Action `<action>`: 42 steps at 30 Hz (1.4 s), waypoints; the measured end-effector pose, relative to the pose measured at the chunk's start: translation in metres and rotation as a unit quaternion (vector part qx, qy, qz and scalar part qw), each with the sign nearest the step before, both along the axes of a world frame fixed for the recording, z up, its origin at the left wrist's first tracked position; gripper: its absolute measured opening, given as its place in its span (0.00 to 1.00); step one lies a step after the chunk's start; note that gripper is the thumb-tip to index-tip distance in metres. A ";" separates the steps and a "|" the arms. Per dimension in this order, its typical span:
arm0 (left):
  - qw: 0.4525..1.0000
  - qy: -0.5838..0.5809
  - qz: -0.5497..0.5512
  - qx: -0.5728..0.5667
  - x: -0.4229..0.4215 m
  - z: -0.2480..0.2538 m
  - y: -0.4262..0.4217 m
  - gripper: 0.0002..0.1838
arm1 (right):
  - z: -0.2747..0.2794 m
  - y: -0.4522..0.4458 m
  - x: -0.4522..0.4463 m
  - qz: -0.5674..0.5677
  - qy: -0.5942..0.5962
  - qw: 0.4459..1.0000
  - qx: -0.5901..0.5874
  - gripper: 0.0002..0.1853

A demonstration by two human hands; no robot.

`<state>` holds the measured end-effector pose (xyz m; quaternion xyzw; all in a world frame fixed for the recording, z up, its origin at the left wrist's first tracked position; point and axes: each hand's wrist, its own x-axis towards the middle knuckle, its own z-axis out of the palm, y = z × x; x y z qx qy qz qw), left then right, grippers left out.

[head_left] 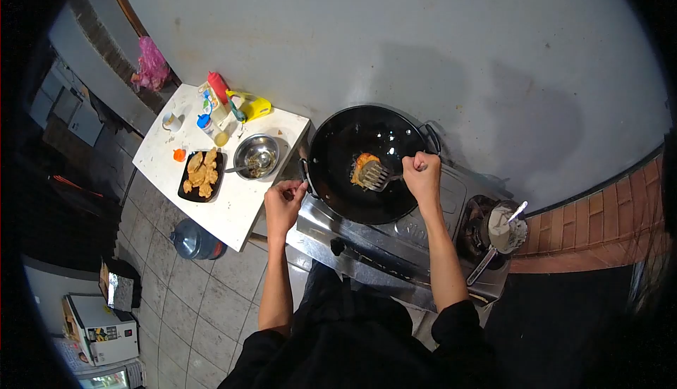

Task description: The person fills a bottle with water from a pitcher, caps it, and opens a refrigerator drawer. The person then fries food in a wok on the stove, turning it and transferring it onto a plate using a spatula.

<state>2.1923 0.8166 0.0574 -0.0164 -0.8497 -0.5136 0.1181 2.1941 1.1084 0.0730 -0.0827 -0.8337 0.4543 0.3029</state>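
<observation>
A large black wok (338, 131) stands on the metal stove (374, 248). Inside it, low in the middle, lies a golden-orange piece of frying food (367, 158). My right hand (423, 177) is closed around the handle of a slotted metal spatula (374, 176), whose head rests against the food. At the wok's left side, my left hand (283, 205) is curled, its fingertips pinched at the lower end of the wok's handle (305, 170).
On the white table (159, 156) sit a black tray (185, 188) of fried pieces, a steel bowl (243, 149) with a spoon, bottles and a mug (171, 122). A pan (518, 237) of pale mixture is on the right burner. A water jug (197, 241) lies on the floor.
</observation>
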 end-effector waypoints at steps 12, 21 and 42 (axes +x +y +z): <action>0.998 -0.028 -0.061 -0.020 -0.008 0.015 -0.014 0.10 | -0.001 0.002 0.021 -0.092 0.042 0.985 -0.139 0.19; 0.990 -0.095 -0.105 0.015 -0.022 0.009 -0.022 0.12 | -0.028 -0.019 0.026 -0.115 0.062 0.981 -0.141 0.17; 0.985 -0.082 -0.147 -0.024 -0.030 0.004 -0.026 0.13 | -0.011 -0.011 0.011 -0.109 0.069 0.975 -0.180 0.18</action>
